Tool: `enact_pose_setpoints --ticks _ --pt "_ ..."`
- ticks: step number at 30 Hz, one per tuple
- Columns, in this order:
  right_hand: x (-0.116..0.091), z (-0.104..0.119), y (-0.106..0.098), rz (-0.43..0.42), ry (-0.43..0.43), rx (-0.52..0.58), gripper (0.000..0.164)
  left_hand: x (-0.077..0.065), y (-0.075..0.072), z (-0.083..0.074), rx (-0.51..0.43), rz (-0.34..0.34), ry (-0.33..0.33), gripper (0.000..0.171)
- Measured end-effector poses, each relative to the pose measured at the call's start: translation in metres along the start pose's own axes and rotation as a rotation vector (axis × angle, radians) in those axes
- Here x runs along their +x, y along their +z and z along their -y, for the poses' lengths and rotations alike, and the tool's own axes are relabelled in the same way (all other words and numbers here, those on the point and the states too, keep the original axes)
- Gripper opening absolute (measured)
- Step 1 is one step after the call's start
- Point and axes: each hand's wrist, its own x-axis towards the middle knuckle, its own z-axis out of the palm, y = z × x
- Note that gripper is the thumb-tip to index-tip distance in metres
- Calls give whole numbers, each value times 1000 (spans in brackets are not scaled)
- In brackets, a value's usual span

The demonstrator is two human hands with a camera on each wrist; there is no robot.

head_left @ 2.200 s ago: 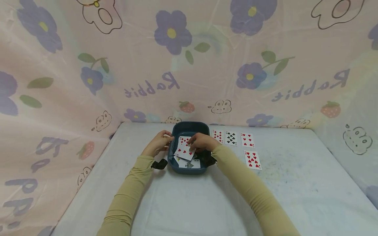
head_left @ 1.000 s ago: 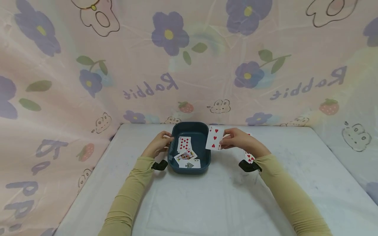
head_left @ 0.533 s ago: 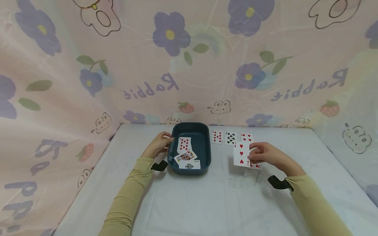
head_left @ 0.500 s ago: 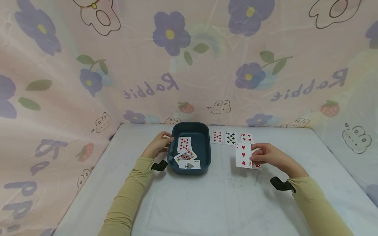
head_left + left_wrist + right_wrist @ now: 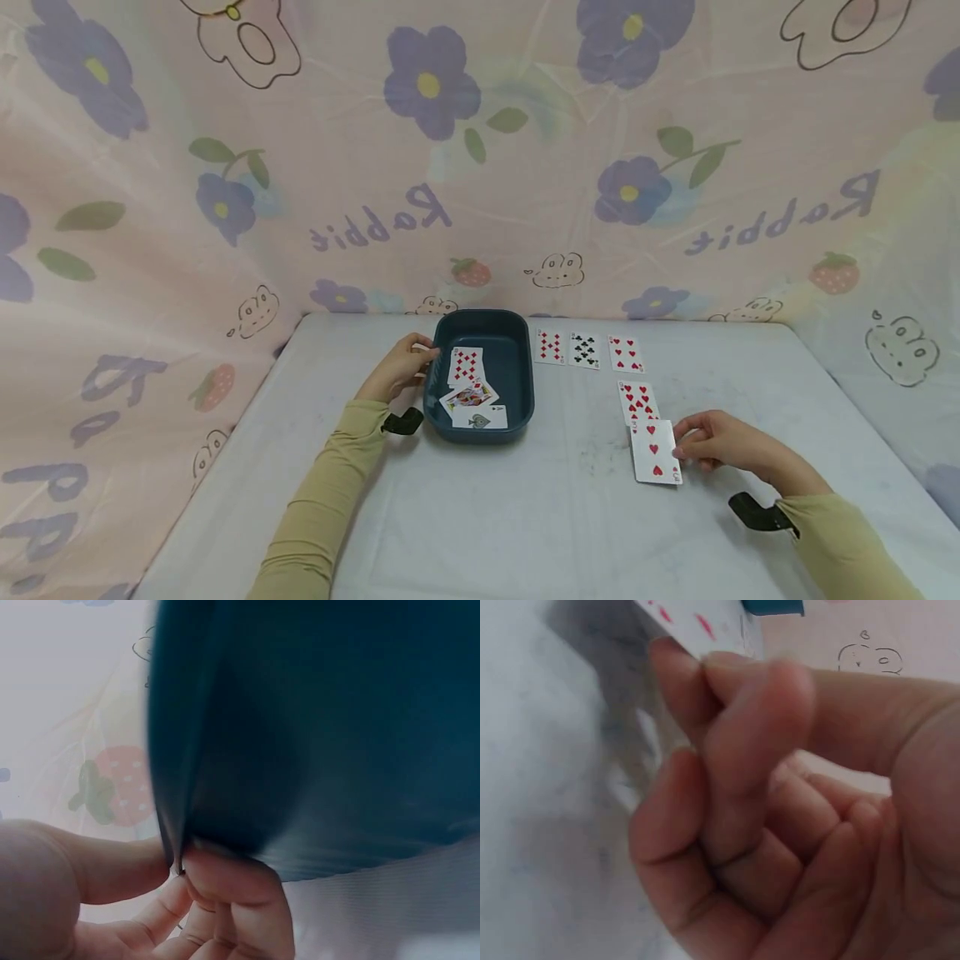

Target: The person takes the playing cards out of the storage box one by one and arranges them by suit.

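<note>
standing behind the desk's far edge, a pink flowered cloth (image 5: 517, 217) is the largest thing; the white-covered desk (image 5: 480, 517) comes next. a blue tray (image 5: 513, 367) sits by the far edge, left of its middle. the left hand (image 5: 397, 367) pinches the tray's left rim narrowly between thumb and fingers. toward the right edge, the right hand (image 5: 723, 442) pinches the three of hearts (image 5: 648, 452) by its side, thumb against finger; from above, the card's top overlaps a hearts card (image 5: 636, 398), but i cannot tell whether they touch. near the far edge, right of the tray, a diamond card (image 5: 550, 347), a club card (image 5: 584, 351) and another heart card (image 5: 626, 354) lie in a row. inside the tray are a red diamond card (image 5: 467, 365), a face card (image 5: 471, 394) and an ace of spades (image 5: 480, 417).
</note>
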Motion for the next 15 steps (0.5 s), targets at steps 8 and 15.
enact_pose_setpoints --ticks 8,15 --pt "-3 -1 7 -48 63 -46 28 0 1 0 -1 0 -4 25" --pt "-2 -6 9 -41 94 -56 26 0 0 0 -11 2 -3 25"
